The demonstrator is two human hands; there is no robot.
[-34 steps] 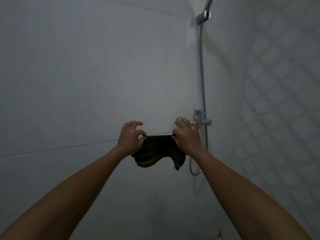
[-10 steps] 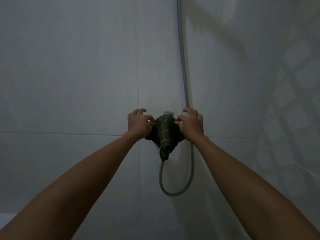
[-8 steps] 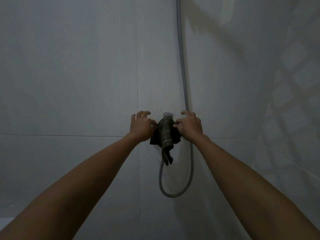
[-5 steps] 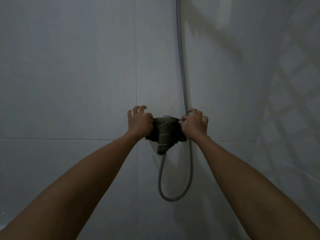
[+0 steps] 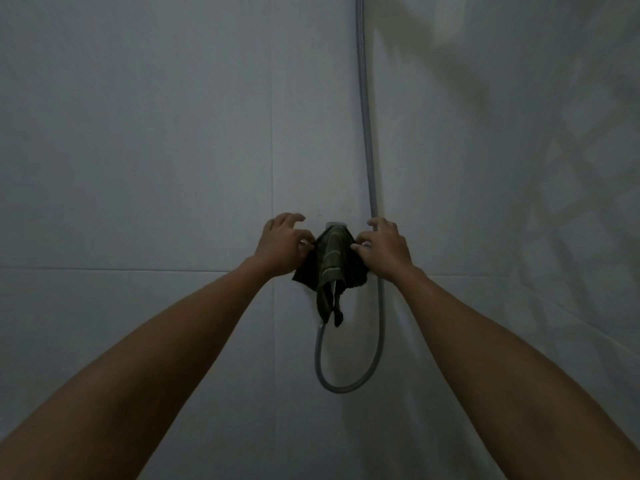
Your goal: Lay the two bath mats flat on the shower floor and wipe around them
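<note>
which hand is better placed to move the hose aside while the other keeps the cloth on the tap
Right hand: its fingers lie beside the hose. The left hand pinches the cloth on the far side.

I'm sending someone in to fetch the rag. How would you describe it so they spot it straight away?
Find the grey shower hose running down the pale tiled wall. Just left of where it passes the hands, a small dark green cloth is draped over the tap, pinched by the left hand and the right hand. It is the only dark, soft thing against the light wall, with a corner hanging down.
</note>
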